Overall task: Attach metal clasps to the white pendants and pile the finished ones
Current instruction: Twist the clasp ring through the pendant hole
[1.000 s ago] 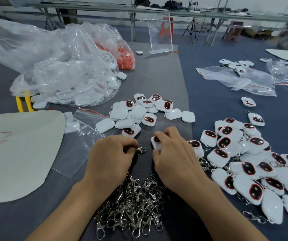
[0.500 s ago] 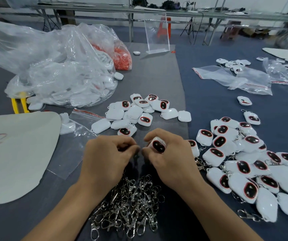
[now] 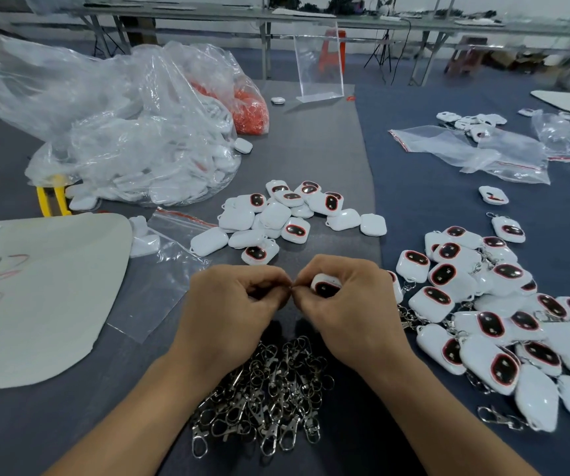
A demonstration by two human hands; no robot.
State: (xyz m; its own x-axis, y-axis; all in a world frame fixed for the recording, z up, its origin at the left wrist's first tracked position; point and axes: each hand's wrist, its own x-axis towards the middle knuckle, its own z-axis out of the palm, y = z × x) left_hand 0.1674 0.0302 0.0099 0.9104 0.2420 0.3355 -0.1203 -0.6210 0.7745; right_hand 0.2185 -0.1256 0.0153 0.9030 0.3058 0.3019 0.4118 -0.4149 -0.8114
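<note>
My right hand (image 3: 349, 304) grips a white pendant (image 3: 325, 286) with a dark red-rimmed oval face. My left hand (image 3: 232, 304) is closed beside it, fingertips touching those of the right; the metal clasp it pinched a moment ago is hidden inside the fingers. A heap of loose metal clasps (image 3: 270, 396) lies just below both hands. Unclasped white pendants (image 3: 283, 218) lie scattered ahead of my hands. A large pile of pendants with clasps (image 3: 503, 317) spreads to the right.
A big clear plastic bag (image 3: 122, 132) of white pendants sits at the back left, with an orange-filled bag (image 3: 249, 111) behind it. Also here are a yellow tool (image 3: 51, 197), a pale sheet (image 3: 36, 297), small zip bags (image 3: 476, 152), and a clear acrylic stand (image 3: 318, 63).
My hands came together: the left hand's clasp, visible a second ago, is now hidden in the fingers, and the right hand lifted and turned the pendant so its dark face shows.
</note>
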